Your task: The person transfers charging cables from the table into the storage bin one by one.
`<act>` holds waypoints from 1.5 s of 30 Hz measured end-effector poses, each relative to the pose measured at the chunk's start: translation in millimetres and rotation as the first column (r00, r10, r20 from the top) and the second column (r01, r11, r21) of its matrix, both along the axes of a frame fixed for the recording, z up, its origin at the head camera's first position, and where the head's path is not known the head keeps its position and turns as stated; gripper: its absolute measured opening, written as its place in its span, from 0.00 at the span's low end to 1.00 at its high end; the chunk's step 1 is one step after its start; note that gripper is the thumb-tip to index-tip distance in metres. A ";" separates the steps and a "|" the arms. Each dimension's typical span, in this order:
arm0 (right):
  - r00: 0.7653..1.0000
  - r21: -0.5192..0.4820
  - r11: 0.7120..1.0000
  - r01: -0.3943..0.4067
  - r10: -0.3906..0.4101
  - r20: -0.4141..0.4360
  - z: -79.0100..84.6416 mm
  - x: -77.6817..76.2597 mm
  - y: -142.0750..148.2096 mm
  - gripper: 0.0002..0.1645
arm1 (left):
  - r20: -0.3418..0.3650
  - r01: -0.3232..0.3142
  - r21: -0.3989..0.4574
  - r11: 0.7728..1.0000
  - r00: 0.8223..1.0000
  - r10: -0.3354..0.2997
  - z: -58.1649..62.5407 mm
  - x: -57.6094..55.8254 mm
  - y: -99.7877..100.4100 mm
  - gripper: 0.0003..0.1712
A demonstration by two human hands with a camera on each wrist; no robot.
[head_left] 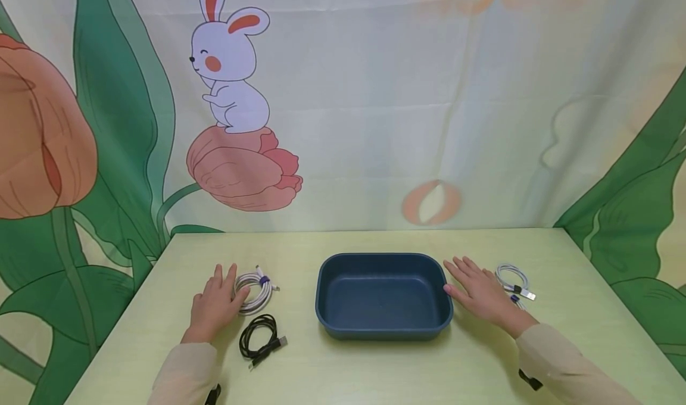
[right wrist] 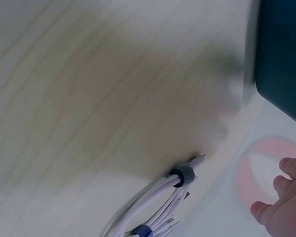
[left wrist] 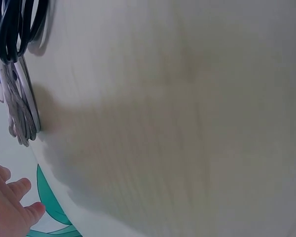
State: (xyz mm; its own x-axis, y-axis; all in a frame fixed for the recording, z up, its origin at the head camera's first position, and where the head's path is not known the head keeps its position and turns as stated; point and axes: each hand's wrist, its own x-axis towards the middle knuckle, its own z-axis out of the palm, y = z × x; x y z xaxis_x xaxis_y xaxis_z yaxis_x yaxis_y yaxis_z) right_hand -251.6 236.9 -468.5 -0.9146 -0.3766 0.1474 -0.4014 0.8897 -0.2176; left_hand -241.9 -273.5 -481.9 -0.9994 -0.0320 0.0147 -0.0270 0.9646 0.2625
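Note:
In the head view my left hand (head_left: 215,302) is spread beside a coiled white cable (head_left: 256,305) with a purple tie, its thumb over or near the coil's left edge. Just nearer to me lies a coiled black USB cable (head_left: 259,340). My right hand (head_left: 481,292) reaches with loosely straight fingers close to the right rim of a dark blue bin (head_left: 383,327); whether it touches the rim I cannot tell. Partly behind that hand lies a white USB cable (head_left: 513,269) with a black tie. A blue tie (right wrist: 142,230) on white cable strands shows in the right wrist view.
The bin stands at the middle of a pale wooden table (head_left: 354,369). Behind the table hangs a cloth backdrop (head_left: 364,125) printed with a rabbit, tulips and leaves.

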 end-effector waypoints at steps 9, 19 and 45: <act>0.999 -0.024 0.999 -0.043 0.042 -0.032 3.0 5.5 -3.7 0.30 | -0.003 0.000 0.000 1.000 1.000 0.000 -0.2 0.2 -0.5 0.40; 0.997 -0.025 0.998 -0.062 0.061 -0.041 3.0 4.7 -3.8 0.29 | -0.002 0.000 0.002 1.000 1.000 0.000 -2.1 -1.2 -1.7 0.40; 0.999 -0.101 0.994 -0.034 0.033 -0.010 6.3 2.8 -12.7 0.24 | -0.012 -0.001 0.021 1.000 1.000 0.002 -4.0 -0.1 -0.4 0.39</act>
State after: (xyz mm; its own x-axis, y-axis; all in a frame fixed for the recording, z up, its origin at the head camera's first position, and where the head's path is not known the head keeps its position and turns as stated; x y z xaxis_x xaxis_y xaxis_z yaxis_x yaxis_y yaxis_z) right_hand -248.9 224.1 -462.2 -0.9005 -0.3896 0.1934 -0.4325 0.8495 -0.3022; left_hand -242.0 -273.9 -485.9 -0.9991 -0.0340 0.0256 -0.0254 0.9588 0.2828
